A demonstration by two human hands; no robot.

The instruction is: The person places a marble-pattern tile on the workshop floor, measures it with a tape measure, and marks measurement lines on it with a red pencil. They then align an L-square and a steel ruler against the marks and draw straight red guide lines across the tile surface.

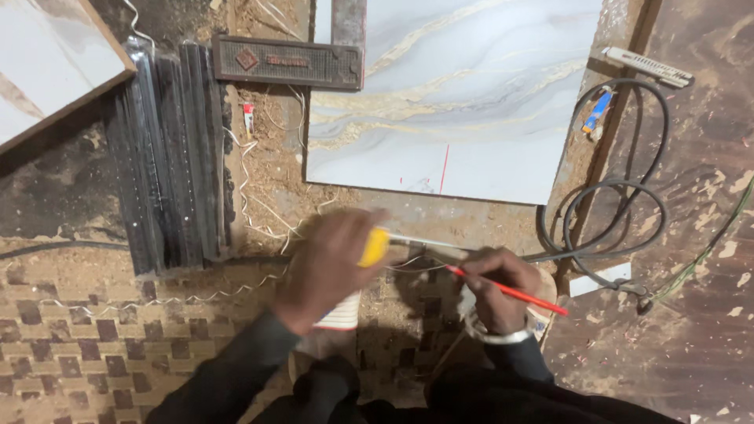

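Note:
My left hand (330,263) is closed around a yellow tape measure (375,246); its metal blade (424,243) runs out to the right. My right hand (496,286) grips a red pencil (518,294), whose tip is near the end of the blade. Both hands hover just below the near edge of a large white marble-patterned tile (471,102) lying flat on the floor. A thin red line (445,169) is drawn on the tile close to that edge. The left hand is blurred.
A black cable (613,212) coils to the right of the tile. A blue marker (598,110) and a white folding ruler (648,67) lie at upper right. Black metal strips (169,157) lie to the left, another tile (47,55) at top left. White wire (259,204) trails over sawdust.

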